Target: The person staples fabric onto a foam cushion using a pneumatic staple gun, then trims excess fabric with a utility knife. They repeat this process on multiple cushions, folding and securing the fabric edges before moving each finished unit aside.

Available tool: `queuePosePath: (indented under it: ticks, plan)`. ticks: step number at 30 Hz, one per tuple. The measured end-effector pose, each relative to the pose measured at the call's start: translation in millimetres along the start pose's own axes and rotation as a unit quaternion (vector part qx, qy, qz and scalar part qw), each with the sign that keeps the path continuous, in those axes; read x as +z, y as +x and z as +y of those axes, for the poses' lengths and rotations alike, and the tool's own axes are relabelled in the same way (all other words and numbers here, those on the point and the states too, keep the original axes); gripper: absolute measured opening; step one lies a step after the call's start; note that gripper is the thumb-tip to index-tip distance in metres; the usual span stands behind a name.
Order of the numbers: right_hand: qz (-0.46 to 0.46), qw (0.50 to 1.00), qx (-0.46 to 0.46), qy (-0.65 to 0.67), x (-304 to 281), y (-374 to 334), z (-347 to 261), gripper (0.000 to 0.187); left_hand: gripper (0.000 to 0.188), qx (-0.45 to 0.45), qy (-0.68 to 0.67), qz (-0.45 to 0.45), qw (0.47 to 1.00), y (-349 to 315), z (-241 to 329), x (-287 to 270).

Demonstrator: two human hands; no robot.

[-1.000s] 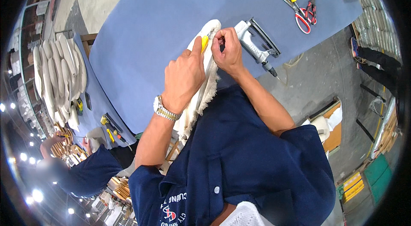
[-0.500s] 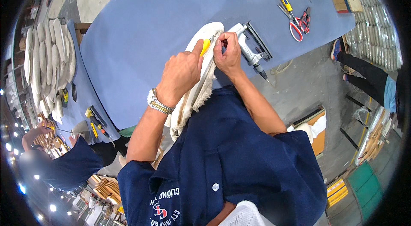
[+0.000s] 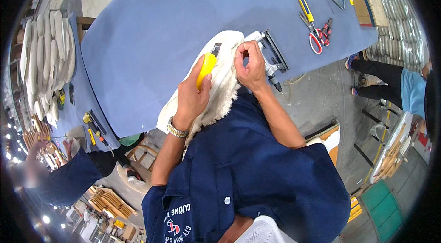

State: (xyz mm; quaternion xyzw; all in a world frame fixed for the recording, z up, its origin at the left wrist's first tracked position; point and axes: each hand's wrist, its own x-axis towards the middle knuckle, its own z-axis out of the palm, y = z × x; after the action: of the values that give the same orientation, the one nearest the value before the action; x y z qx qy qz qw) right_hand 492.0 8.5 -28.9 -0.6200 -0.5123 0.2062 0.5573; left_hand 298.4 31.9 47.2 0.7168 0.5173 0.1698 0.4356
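Observation:
In my left hand (image 3: 192, 95) is a yellow utility knife (image 3: 207, 69), its dark metal end pointing away from me over the cream fabric. Beneath it lies a long cream upholstered pad (image 3: 177, 110) with a rounded far end and a frayed fabric edge along its right side. My right hand (image 3: 251, 66) is closed in a pinch at the pad's right edge, near the far end; what sits between its fingertips is too small to make out. Just beyond that hand, a silver and black staple gun (image 3: 275, 52) rests on the blue table (image 3: 142, 36).
At the table's right lie red-handled scissors (image 3: 315, 43), a yellow screwdriver (image 3: 305, 8), red-and-black pliers (image 3: 326, 31) and a box (image 3: 367, 6). Stacked cream pads (image 3: 48, 59) stand at left. One person (image 3: 69, 174) works at lower left; another (image 3: 390, 77) stands at right.
My left hand has drawn back toward me and turned, showing more of the yellow knife. The pad's near part has swung left, and my right hand stays pinched near its edge.

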Motion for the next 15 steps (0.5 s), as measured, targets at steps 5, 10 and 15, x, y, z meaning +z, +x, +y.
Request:
queuePosePath:
  ticks: [5,10,15]
  plan:
    - [0.01,0.979,0.16,0.124,-3.9,-9.0,11.4,0.006,0.052,-0.007,-0.016,0.052,0.999,-4.0,-2.2,9.2]
    - [0.034,0.976,0.177,0.119,-2.7,-9.7,2.6,0.015,0.054,0.019,0.016,0.043,0.999,-2.3,7.1,9.4]
    - [0.012,0.998,0.055,-0.042,-6.9,-0.1,-5.6,0.015,0.054,0.107,0.063,0.067,0.99,2.8,4.8,10.9]
